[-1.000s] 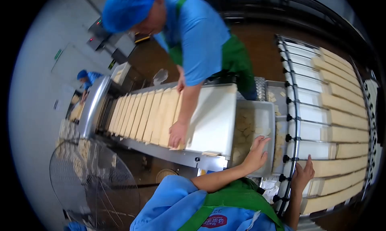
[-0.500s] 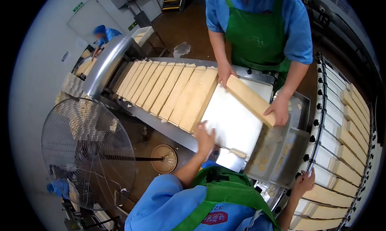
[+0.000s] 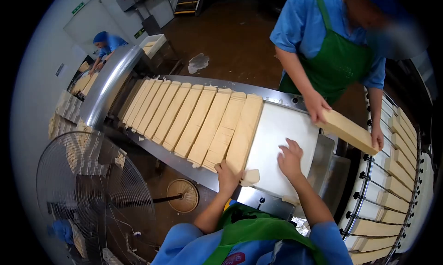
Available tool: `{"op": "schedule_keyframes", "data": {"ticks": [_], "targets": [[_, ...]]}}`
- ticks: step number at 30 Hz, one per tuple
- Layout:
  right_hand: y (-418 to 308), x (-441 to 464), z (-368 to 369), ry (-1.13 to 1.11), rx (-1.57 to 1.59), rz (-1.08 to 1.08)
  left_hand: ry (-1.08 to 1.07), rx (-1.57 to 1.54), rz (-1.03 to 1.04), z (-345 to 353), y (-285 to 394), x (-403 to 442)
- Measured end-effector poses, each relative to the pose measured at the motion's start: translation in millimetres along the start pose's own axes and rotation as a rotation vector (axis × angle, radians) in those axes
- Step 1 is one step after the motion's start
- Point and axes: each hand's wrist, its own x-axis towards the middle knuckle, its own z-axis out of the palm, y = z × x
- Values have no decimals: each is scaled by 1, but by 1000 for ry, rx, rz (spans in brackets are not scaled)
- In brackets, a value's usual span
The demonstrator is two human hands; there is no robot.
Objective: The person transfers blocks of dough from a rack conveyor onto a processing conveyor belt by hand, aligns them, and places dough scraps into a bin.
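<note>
1. I judge the work to be midway: the rack (image 3: 373, 184) at right already bears many blocks (image 3: 376, 228), while a long row of blocks (image 3: 196, 122) lies side by side on the belt (image 3: 279, 126).
2. The end block (image 3: 245, 131) lies on the belt, at the row's right edge. I have the left hand (image 3: 229, 177) touching its near end, fingers bent; whether they grip it, I cannot tell.
3. Just beside that hand, a scrap (image 3: 252, 176) sits at the belt's near edge.
4. My right hand (image 3: 290, 160) is apart from the left, fingers spread over the white belt, nothing in it.
5. Opposite me, a co-worker (image 3: 332, 48) holds another block (image 3: 350, 132) by its two ends, between belt and rack; it is not yet set down.
6. Containers: the box (image 3: 159, 47) near the metal hood (image 3: 110, 87) has pale pieces in it. Below the belt's right end stands a bin (image 3: 328, 147); I cannot make out its contents.
</note>
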Motion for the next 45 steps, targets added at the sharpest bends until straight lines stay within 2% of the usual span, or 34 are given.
{"op": "schedule_keyframes", "data": {"ticks": [2,7,11,16,20,21,23,24,26,27,28,29,30,31,32,34,36,37,39,41,43,45], "targets": [[-10,36,38,-39,-34,66,-113,19,-29,-11,12,0],[-46,134,82,-200,-103,277,-206,167,54,-18,12,7],[-59,189,98,-248,-148,288,-316,215,29,-26,18,11],[-68,209,97,-418,-192,384,-370,300,45,-27,16,13],[-50,199,71,-448,-138,530,-398,315,119,-29,18,13],[-41,190,59,-411,-135,624,-410,312,132,-26,15,13],[-18,173,36,-352,-124,822,-360,270,360,-22,12,15],[-9,164,28,-337,-128,846,-376,267,383,-18,12,15],[18,132,10,-152,-130,862,-701,202,242,-19,34,21],[33,116,5,-94,-57,812,-722,250,218,-7,34,21],[53,105,21,-11,-101,836,-686,329,212,1,41,21],[60,99,19,-30,-120,922,-580,344,208,22,34,17],[57,85,4,67,-128,955,-501,298,264,22,48,11],[49,79,-24,84,46,1116,-494,252,234,14,74,7],[61,59,-27,198,106,1114,-435,218,335,21,81,3],[66,23,-71,291,324,1209,-346,97,482,33,90,-9],[82,-20,-98,508,288,1212,-383,-18,483,46,115,-24],[95,-40,-113,541,291,1229,-398,-14,517,55,128,-31],[118,-90,-142,748,139,1193,-407,-38,664,71,157,-55],[129,-132,-194,790,100,1318,-436,-85,776,88,184,-80],[150,-177,-230,888,115,1355,-463,-129,883,103,213,-107],[167,-213,-270,770,45,1517,-563,-235,1063,114,244,-132]]}}
